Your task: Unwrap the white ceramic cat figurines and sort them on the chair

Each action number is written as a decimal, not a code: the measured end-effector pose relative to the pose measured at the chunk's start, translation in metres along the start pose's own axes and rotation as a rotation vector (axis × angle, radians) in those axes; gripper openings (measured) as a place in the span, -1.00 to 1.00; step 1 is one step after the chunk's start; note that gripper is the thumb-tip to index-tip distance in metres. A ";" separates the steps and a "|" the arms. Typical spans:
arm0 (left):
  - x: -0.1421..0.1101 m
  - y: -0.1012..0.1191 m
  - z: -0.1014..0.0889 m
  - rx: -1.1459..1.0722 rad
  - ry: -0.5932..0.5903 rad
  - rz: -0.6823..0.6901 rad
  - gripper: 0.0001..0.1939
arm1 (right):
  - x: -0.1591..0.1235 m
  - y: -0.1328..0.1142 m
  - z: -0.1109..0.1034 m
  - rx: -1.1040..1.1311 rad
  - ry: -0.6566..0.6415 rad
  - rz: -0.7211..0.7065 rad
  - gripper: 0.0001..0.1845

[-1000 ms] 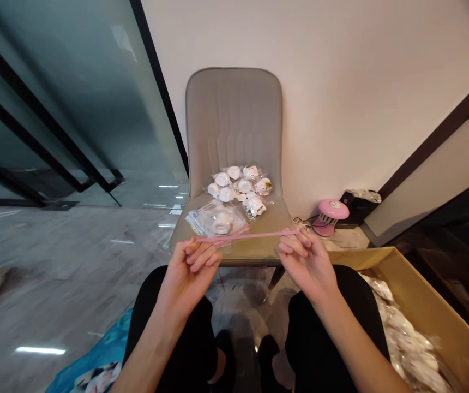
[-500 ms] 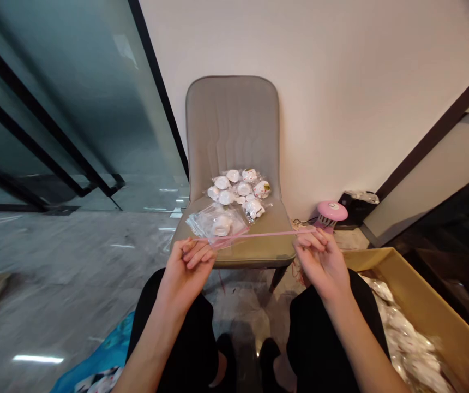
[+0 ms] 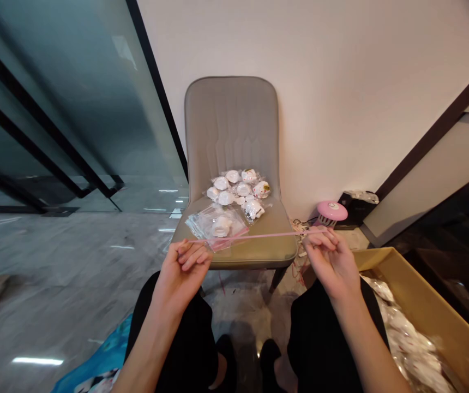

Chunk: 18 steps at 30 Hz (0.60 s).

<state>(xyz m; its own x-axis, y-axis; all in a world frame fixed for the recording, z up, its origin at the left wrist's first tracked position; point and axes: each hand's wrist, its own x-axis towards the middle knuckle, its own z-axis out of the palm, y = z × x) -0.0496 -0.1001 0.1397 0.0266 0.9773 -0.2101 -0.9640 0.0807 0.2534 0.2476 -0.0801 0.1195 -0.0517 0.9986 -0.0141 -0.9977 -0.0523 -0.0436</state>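
Note:
A thin pink ribbon is stretched nearly level between my two hands, above the front of the chair seat. My left hand pinches its left end, fingers curled. The other end is gripped by my right hand, also with bent fingers. Behind the ribbon lies a stack of clear plastic bags with pink edges, and one white figurine rests on it. Farther back on the seat, several white figurines in clear wrappers sit in a cluster.
The grey chair backs against the wall. At the right stands a cardboard box holding wrapped pieces. A pink round-topped device and a black box are on the floor behind. A blue bag lies at lower left.
My hands have moved farther apart, the right one to the right and the left one slightly left. The pink ribbon between them spans a longer stretch.

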 end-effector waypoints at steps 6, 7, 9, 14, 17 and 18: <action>0.001 0.000 -0.002 0.005 -0.001 0.002 -0.67 | 0.000 -0.006 -0.002 0.021 -0.021 -0.004 -0.64; 0.001 0.000 -0.002 0.007 -0.001 0.004 -0.67 | 0.000 -0.006 -0.002 0.021 -0.023 -0.010 -0.64; 0.001 0.001 -0.002 0.009 -0.002 0.009 -0.67 | -0.001 -0.007 -0.001 0.022 -0.024 -0.025 -0.64; 0.000 0.001 -0.003 -0.001 -0.016 0.004 -0.68 | -0.002 -0.009 0.001 0.053 -0.036 -0.012 -0.62; 0.000 0.002 -0.002 -0.006 0.000 0.009 -0.67 | -0.002 -0.012 -0.001 0.073 -0.047 0.003 -0.61; 0.000 0.002 -0.002 -0.008 0.006 0.011 -0.67 | -0.001 -0.013 -0.002 0.076 -0.049 0.002 -0.61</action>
<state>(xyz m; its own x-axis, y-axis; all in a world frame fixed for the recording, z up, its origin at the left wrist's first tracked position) -0.0517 -0.1007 0.1386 0.0149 0.9770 -0.2127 -0.9664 0.0687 0.2478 0.2611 -0.0807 0.1183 -0.0540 0.9979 0.0348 -0.9980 -0.0551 0.0321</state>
